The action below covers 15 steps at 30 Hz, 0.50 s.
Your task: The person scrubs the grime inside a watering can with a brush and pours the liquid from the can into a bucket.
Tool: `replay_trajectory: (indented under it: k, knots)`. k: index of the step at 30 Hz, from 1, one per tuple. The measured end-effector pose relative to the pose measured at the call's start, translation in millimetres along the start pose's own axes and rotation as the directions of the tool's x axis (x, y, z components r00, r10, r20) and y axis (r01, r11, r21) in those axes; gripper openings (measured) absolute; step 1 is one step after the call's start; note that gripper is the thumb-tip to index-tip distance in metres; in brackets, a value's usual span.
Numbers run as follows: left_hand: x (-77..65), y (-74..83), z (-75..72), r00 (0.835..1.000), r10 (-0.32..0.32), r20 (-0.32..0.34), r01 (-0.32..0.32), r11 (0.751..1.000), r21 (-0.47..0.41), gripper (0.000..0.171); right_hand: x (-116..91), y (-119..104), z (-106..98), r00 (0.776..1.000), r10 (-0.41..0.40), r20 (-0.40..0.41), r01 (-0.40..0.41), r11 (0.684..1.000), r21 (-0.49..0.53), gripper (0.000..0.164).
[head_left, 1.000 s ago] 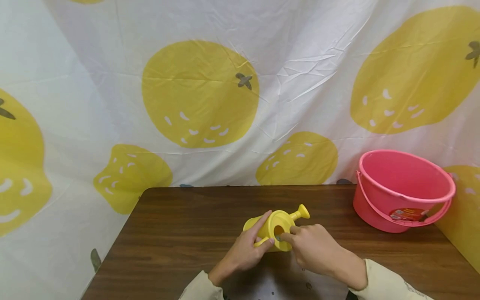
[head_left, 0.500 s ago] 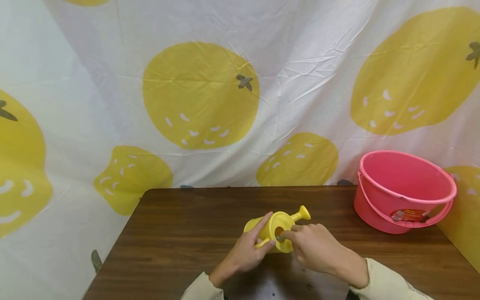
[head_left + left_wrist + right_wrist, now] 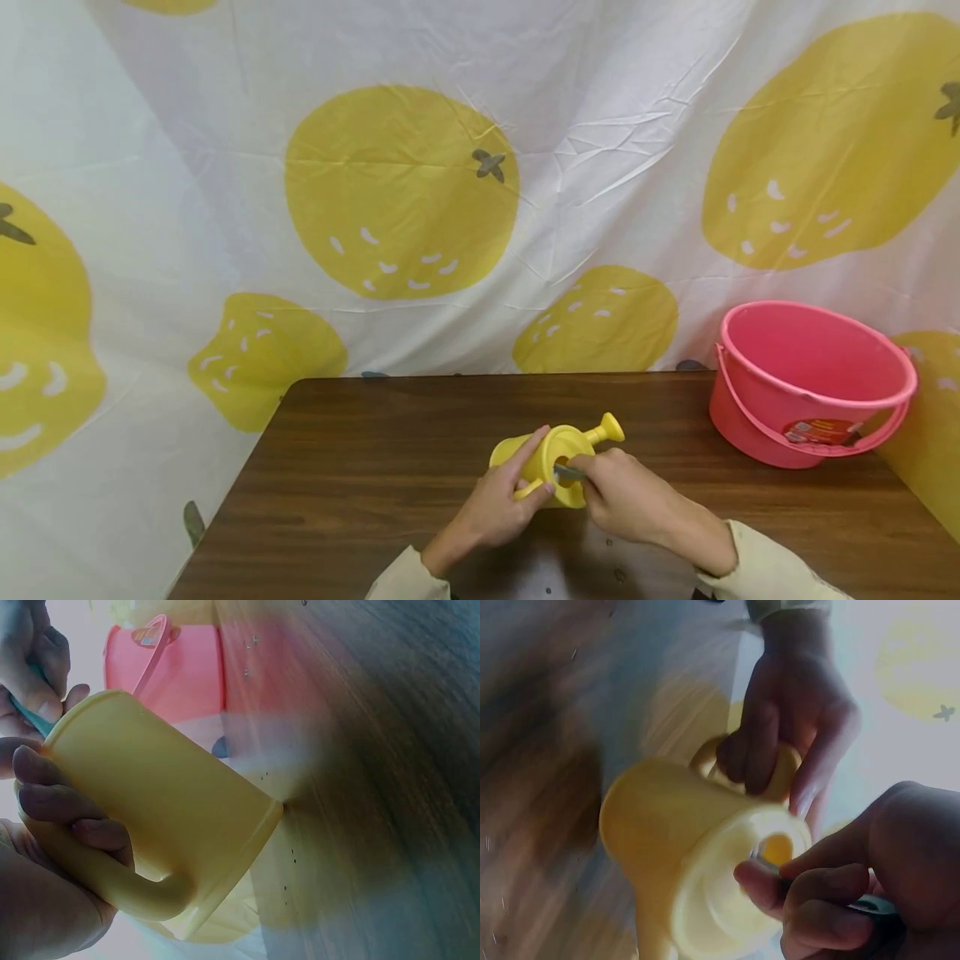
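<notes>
A yellow watering can point(image 3: 553, 452) is tilted just above the table, its round opening facing the person and its spout pointing right. My left hand point(image 3: 491, 506) grips it by the handle and side; the left wrist view shows the fingers curled through the can's handle point(image 3: 120, 877). My right hand point(image 3: 633, 508) holds a slim tool with a dark green handle point(image 3: 570, 472) at the opening. In the right wrist view the fingers wrap round that handle point(image 3: 870, 934), and a thin metallic part reaches the opening. The tool's far end is hidden inside the can, so its kind is unclear.
A pink bucket point(image 3: 795, 429) with its handle hanging down stands at the right rear of the brown wooden table point(image 3: 360, 483). Water drops point(image 3: 619, 575) lie near the front edge. Behind the table hangs a white cloth point(image 3: 585, 167) printed with yellow fruit.
The right hand has shifted slightly and turned, so more of the dark green handle shows at the can's opening. The left hand and the can stay almost still.
</notes>
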<state>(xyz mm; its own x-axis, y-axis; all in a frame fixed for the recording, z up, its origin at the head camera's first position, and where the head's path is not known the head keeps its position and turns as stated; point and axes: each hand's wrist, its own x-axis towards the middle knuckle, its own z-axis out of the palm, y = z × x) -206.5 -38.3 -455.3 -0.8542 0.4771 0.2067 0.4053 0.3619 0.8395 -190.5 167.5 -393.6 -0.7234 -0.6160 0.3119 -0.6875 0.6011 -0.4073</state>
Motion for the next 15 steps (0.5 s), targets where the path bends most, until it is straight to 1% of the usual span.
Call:
replay_trajectory:
  k: [4, 7, 9, 12, 15]
  knots:
    - [-0.1, 1.1, 2.6, 1.0, 0.008, -0.007, -0.008, 0.999, 0.047, 0.069, 0.3, -3.2, 2.4, 0.995, 0.1, -0.001, -0.099, 0.991, 0.087, 0.02]
    - [-0.4, 2.1, 3.6, 1.0, 0.011, -0.01, -0.01, 0.997, 0.073, 0.069, 1.3, -5.1, 2.8, 0.982, 0.187, 0.01, -0.187, 0.974, 0.127, 0.018]
    - [-0.4, 2.6, 4.0, 1.0, 0.013, -0.011, -0.012, 0.997, 0.082, 0.069, 1.6, -5.2, 3.4, 0.974, 0.227, 0.013, -0.227, 0.963, 0.142, 0.018]
    - [-0.3, 3.2, 4.3, 1.0, 0.016, -0.011, -0.015, 0.996, 0.088, 0.069, 1.4, -5.1, 4.2, 0.966, 0.258, 0.015, -0.257, 0.953, 0.161, 0.019]
    - [-0.2, 3.2, 4.4, 1.0, 0.012, -0.011, -0.011, 0.996, 0.086, 0.069, 0.0, -4.8, 4.6, 0.969, 0.248, 0.017, -0.247, 0.956, 0.156, 0.019]
